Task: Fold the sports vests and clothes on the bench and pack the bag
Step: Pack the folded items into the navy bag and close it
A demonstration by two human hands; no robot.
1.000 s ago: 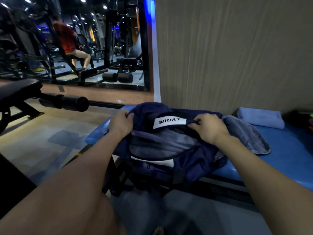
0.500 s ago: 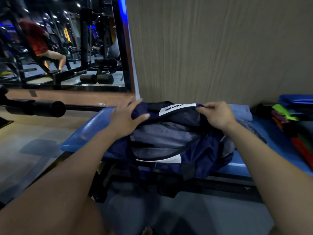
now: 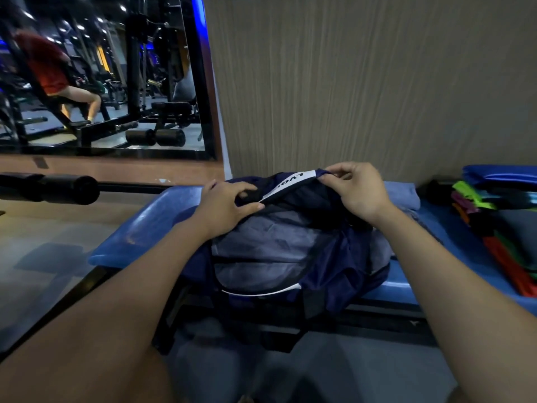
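Against the wood-grain wall, your bag (image 3: 290,251) sits on the blue surface (image 3: 139,237); both hands, left (image 3: 229,205) and right (image 3: 353,189), pinch its far rim. Lose that grip and the mouth may sag closed.

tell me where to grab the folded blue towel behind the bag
Take the towel by its right end, coming from above on the right. It lies flat on the bench against the wall, and the bag with the right hand on it covers its left end.
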